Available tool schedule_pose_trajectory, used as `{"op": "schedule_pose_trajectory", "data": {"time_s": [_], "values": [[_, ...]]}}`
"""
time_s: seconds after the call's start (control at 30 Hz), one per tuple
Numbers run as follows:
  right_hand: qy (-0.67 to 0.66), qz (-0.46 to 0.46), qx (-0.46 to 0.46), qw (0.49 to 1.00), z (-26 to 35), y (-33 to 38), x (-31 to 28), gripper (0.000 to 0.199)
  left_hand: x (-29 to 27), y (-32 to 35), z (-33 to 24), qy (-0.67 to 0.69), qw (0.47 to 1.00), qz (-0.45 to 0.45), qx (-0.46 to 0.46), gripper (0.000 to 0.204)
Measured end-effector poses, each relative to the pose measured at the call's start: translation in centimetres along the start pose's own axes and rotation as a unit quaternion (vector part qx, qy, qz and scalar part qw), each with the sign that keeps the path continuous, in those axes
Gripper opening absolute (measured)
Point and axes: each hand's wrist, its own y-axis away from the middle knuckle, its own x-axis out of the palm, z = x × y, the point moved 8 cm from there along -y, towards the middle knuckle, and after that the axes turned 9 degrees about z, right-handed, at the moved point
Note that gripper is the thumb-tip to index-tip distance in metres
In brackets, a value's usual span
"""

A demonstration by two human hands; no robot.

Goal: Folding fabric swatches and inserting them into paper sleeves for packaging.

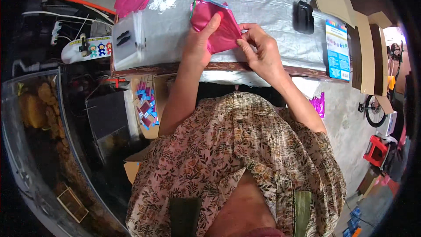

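Folded pink piece (219, 28): thin shiny foil-like sheet, creased, with a teal edge. Table cover (263, 8): translucent plastic film, wrinkled, glossy. Table edge (228, 66): dark wood, worn. Stack of clear sleeves (129, 39): smooth transparent plastic. Black clip (303, 16): matt plastic. Boxes (364, 48): plain brown cardboard, matt. Printed pack (338, 48): glossy. Shirt (237, 158): crinkled floral cloth.

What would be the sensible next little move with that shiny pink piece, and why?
Probably press the fold flat against the table. Both hands already pinch the pink foil piece: the left hand grips its left side, the right hand its lower right edge, and it is raised and creased.
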Motion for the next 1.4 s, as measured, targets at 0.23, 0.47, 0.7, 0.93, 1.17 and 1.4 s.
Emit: {"op": "schedule_pose_trajectory", "data": {"time_s": [0.23, 0.47, 0.7, 0.93, 1.17, 1.4], "values": [[-0.087, -0.052, 0.055, 0.993, 0.3, -0.1, -0.2, 0.014, 1.2, 0.8, -0.4, -0.031, 0.996, -0.018, 0.087, 0.034], [-0.097, -0.038, 0.03, 0.994, -0.3, -0.5, -0.3, 0.02, 1.6, 1.6, -0.9, -0.065, 0.988, -0.066, 0.12, 0.031], [-0.091, -0.064, 0.053, 0.992, 0.2, -0.4, -0.7, 0.023, 1.6, 1.9, -0.6, -0.047, 0.989, -0.053, 0.132, 0.03], [-0.239, 0.03, 0.163, 0.957, -2.8, -1.6, -1.4, 0.019, 0.8, 2.1, 0.5, -0.041, 0.996, -0.016, 0.074, 0.03], [-0.258, 0.083, 0.189, 0.944, -3.3, -1.6, -0.9, 0.018, 1.9, 2.3, 0.9, -0.067, 0.996, 0.017, 0.051, 0.029], [-0.014, -0.037, 0.059, 0.997, -0.4, -1.1, -1.1, 0.015, 2.1, 2.5, 0.9, -0.077, 0.992, -0.042, 0.09, 0.025]]}}
